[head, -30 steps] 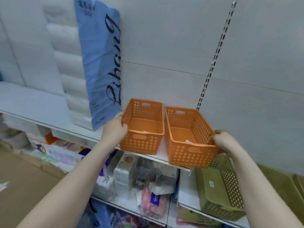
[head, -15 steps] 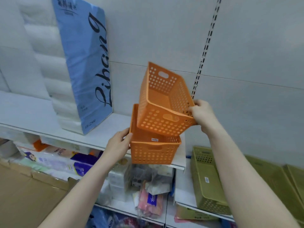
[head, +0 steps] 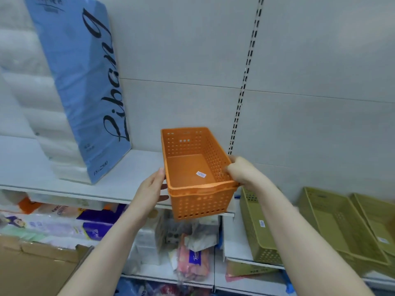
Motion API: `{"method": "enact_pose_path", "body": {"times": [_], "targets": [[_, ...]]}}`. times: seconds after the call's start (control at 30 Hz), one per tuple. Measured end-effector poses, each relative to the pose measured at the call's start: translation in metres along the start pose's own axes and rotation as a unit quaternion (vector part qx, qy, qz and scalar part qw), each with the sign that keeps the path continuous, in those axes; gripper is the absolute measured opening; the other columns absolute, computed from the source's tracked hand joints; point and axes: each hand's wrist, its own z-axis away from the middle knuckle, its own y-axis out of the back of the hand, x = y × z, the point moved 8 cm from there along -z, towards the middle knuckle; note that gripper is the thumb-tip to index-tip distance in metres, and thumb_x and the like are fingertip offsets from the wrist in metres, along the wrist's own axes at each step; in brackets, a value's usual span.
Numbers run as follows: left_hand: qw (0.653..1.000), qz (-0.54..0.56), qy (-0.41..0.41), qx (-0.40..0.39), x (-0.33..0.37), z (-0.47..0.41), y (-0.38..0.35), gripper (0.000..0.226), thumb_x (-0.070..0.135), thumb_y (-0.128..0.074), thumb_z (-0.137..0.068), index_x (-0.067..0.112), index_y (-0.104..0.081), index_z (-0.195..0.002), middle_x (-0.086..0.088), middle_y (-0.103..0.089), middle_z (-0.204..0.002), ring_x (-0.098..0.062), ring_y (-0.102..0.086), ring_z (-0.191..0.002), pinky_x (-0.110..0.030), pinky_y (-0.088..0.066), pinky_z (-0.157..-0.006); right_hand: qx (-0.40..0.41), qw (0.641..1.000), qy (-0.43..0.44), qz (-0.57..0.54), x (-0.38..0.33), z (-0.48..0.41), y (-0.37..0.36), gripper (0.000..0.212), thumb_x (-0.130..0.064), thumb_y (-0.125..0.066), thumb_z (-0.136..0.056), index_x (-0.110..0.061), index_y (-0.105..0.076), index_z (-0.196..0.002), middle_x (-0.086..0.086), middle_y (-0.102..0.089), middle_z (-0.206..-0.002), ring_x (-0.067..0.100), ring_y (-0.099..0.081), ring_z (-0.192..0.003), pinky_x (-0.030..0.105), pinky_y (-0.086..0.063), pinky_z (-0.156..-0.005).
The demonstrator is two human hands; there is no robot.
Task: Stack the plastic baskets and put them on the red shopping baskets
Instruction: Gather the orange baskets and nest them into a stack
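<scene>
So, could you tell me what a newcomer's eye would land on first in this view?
Most striking is the bright orange perforated plastic basket at the centre, at the front edge of the white shelf, held between the left hand and the right hand. To its left a tall blue paper-roll pack with black script leans on the shelf, and at lower right sit olive-green plastic baskets.

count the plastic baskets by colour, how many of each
orange baskets: 2, nested, judging by the double rim
green baskets: 3 in view
total: 5
</scene>
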Motion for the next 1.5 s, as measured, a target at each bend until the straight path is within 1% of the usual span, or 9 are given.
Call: {"method": "enact_pose_path", "body": {"times": [0.13, 0.27, 0.33, 0.5, 0.77, 0.93, 1.2, 1.33, 1.5], "targets": [[0.999, 0.008, -0.034, -0.007, 0.012, -0.002, -0.007, 0.046, 0.067, -0.035, -0.092, 0.045, -0.051, -0.129, 0.019, -0.057, -0.122, -0.007, -0.057, -0.107, -0.035, -0.049, -0.091, 0.075, 0.991, 0.098, 0.041, 0.012, 0.034, 0.017, 0.03, -0.014, -0.048, -0.092, -0.018, -0.062, -0.118, 0.005, -0.072, -0.107, 0.025, -0.067, -0.096, 0.034, -0.052, -0.078], [0.992, -0.008, -0.118, -0.043, 0.038, 0.02, -0.046, 0.03, 0.032, -0.052, -0.097, 0.057, -0.057, -0.113, 0.02, -0.072, -0.103, -0.003, -0.071, -0.085, -0.018, -0.057, -0.06, 0.129, 0.981, 0.145, -0.019, 0.054, 0.084, 0.046, 0.037, -0.017, -0.052, -0.09, -0.027, -0.056, -0.126, -0.006, -0.07, -0.112, 0.014, -0.065, -0.102, 0.034, -0.049, -0.088], [0.987, -0.035, -0.146, -0.053, 0.047, 0.034, -0.077, 0.038, 0.024, -0.053, -0.094, 0.053, -0.056, -0.119, 0.011, -0.07, -0.109, -0.011, -0.072, -0.087, -0.027, -0.059, -0.066, 0.166, 0.976, 0.138, -0.022, 0.08, 0.104, 0.067, 0.042, -0.015, -0.053, -0.091, -0.027, -0.051, -0.131, -0.005, -0.069, -0.115, 0.018, -0.064, -0.104, 0.038, -0.049, -0.091], [0.982, -0.035, -0.154, -0.105, 0.056, 0.065, -0.179, 0.048, 0.03, -0.054, -0.093, 0.044, -0.045, -0.139, -0.006, -0.058, -0.13, -0.027, -0.064, -0.107, -0.049, -0.056, -0.087, 0.275, 0.952, 0.121, 0.051, 0.148, 0.156, 0.138, 0.045, -0.018, -0.049, -0.094, -0.027, -0.045, -0.138, -0.003, -0.069, -0.119, 0.025, -0.065, -0.104, 0.037, -0.05, -0.086], [0.967, -0.008, -0.13, -0.219, 0.042, 0.133, -0.405, 0.042, 0.034, -0.054, -0.096, 0.071, -0.048, -0.115, 0.008, -0.062, -0.127, -0.018, -0.067, -0.105, -0.043, -0.057, -0.087, 0.314, 0.943, 0.018, 0.11, 0.317, 0.259, 0.269, 0.036, -0.014, -0.048, -0.094, -0.028, -0.053, -0.126, -0.007, -0.07, -0.096, 0.029, -0.067, -0.089, 0.037, -0.049, -0.075], [0.95, -0.025, -0.103, -0.293, 0.033, 0.174, -0.546, 0.049, 0.032, -0.053, -0.098, 0.04, -0.039, -0.144, -0.004, -0.054, -0.14, -0.023, -0.063, -0.113, -0.048, -0.053, -0.095, 0.344, 0.931, -0.058, 0.112, 0.424, 0.315, 0.347, 0.036, -0.014, -0.05, -0.094, -0.029, -0.055, -0.126, -0.006, -0.071, -0.109, 0.027, -0.066, -0.101, 0.037, -0.048, -0.083], [0.899, -0.043, -0.132, -0.416, 0.042, 0.186, -0.709, 0.044, 0.047, -0.046, -0.098, 0.052, -0.035, -0.14, 0.009, -0.055, -0.14, -0.015, -0.056, -0.124, -0.041, -0.048, -0.102, 0.37, 0.912, -0.145, 0.105, 0.539, 0.334, 0.445, 0.036, -0.013, -0.053, -0.094, -0.026, -0.056, -0.127, 0.001, -0.071, -0.106, 0.032, -0.064, -0.1, 0.035, -0.044, -0.078], [0.89, -0.138, -0.146, -0.41, 0.024, 0.157, -0.777, 0.058, 0.052, -0.041, -0.098, 0.027, -0.036, -0.15, 0.002, -0.051, -0.146, -0.016, -0.053, -0.127, -0.041, -0.044, -0.106, 0.413, 0.89, -0.166, 0.097, 0.578, 0.332, 0.509, 0.035, -0.012, -0.053, -0.093, -0.028, -0.058, -0.124, -0.001, -0.069, -0.102, 0.029, -0.063, -0.098, 0.036, -0.044, -0.078], [0.854, -0.288, -0.191, -0.389, -0.001, 0.112, -0.866, 0.055, 0.038, -0.053, -0.097, 0.024, -0.039, -0.149, -0.007, -0.04, -0.153, -0.025, -0.048, -0.133, -0.037, -0.038, -0.111, 0.473, 0.856, -0.189, 0.093, 0.618, 0.314, 0.596, 0.029, -0.016, -0.051, -0.095, -0.032, -0.057, -0.119, -0.005, -0.064, -0.098, 0.023, -0.059, -0.09, 0.038, -0.043, -0.076]]}}
